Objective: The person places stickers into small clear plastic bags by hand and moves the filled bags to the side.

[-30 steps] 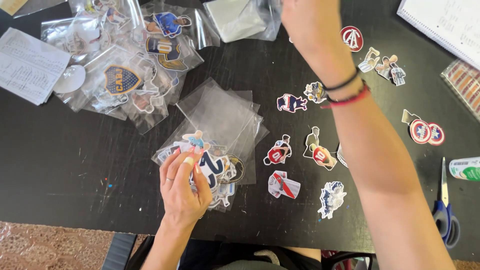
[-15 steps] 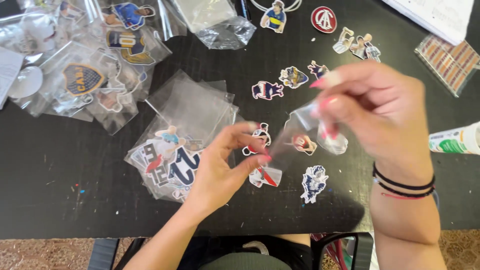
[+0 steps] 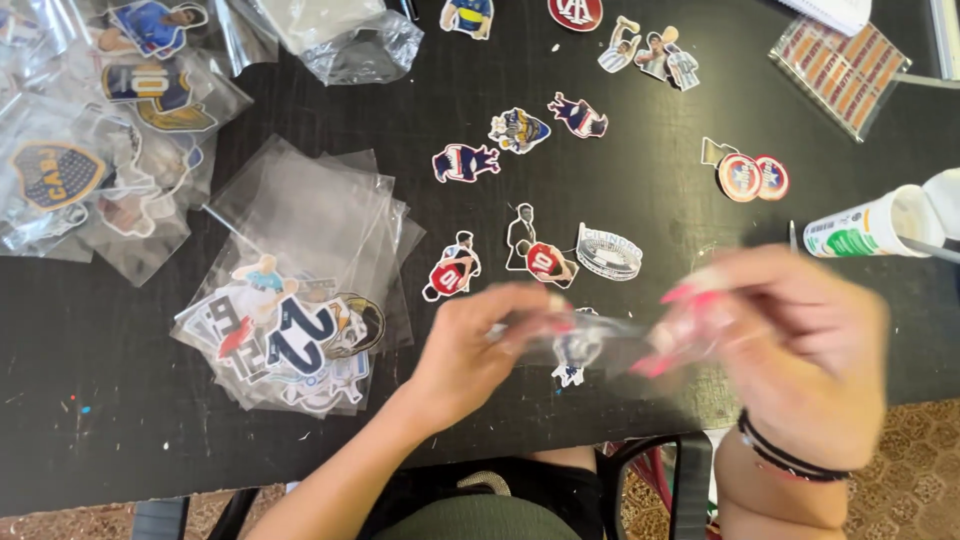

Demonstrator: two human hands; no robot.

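both hands, left hand (image 3: 470, 345) and right hand (image 3: 800, 345), pinch a thin, glossy clear plastic sleeve (image 3: 590, 340) over the matte black table (image 3: 100, 400).

Both hands are up over the black table (image 3: 120, 420), left hand (image 3: 480, 345) and right hand (image 3: 800, 345) pinching a small clear bag (image 3: 590, 345) between them, blurred. Under it lies a cut-out sticker (image 3: 570, 372). A stack of clear bags (image 3: 310, 240) with stickers sits left, a glue bottle (image 3: 870, 225) right
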